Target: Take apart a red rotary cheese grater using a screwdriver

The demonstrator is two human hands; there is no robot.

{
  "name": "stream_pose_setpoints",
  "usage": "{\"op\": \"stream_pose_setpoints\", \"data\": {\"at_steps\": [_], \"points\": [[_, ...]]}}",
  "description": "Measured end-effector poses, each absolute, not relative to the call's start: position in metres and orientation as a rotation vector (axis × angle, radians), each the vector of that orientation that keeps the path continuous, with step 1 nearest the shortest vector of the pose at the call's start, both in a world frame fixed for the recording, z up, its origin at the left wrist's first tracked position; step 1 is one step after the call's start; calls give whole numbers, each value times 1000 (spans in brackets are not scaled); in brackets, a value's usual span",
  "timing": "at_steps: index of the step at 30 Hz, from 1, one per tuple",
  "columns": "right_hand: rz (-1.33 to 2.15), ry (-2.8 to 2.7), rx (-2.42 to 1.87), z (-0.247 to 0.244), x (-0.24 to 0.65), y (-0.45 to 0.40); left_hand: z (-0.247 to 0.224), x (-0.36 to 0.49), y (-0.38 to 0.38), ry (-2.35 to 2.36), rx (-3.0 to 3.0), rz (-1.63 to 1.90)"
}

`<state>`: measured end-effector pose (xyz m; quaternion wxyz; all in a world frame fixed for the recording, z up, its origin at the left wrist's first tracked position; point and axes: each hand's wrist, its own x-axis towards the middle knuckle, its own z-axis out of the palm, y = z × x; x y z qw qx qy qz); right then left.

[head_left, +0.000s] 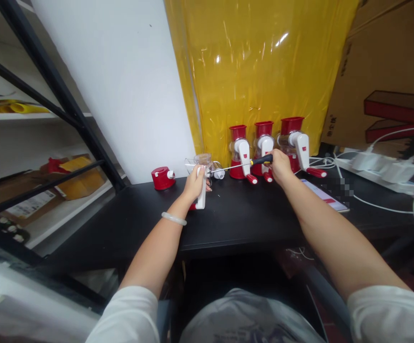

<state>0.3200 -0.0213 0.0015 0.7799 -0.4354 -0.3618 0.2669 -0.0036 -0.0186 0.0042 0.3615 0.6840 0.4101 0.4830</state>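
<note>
My left hand (pixel 194 184) is closed around a white crank handle (pixel 202 194) with a red grip at its lower end. My right hand (pixel 280 166) is wrapped around the black and yellow grip of a screwdriver (pixel 259 161). Its long metal shaft runs left, and the tip reaches the upper end of the crank handle; whether it sits in a screw is too small to tell. Clear plastic parts (pixel 202 157) show just behind my left hand. A red grater base (pixel 163 178) with a white knob stands to the left.
Behind the screwdriver stand red and white rotary graters (pixel 238 157), crank handles facing me. A phone (pixel 325 195) lies right of my right hand, near white cables and a power strip (pixel 378 174). The black table (pixel 146 221) meets a shelf rack at left.
</note>
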Motion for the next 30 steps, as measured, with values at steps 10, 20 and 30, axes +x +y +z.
{"op": "stream_pose_setpoints", "data": {"at_steps": [10, 20, 30], "points": [[574, -802, -881, -3, 317, -18, 7, -4, -26, 1045, 1809, 1396], [538, -843, -909, -4, 316, -18, 9, -3, -28, 1060, 1835, 1373], [518, -851, -908, -5, 316, -19, 10, -3, -29, 1051, 1829, 1377]]}}
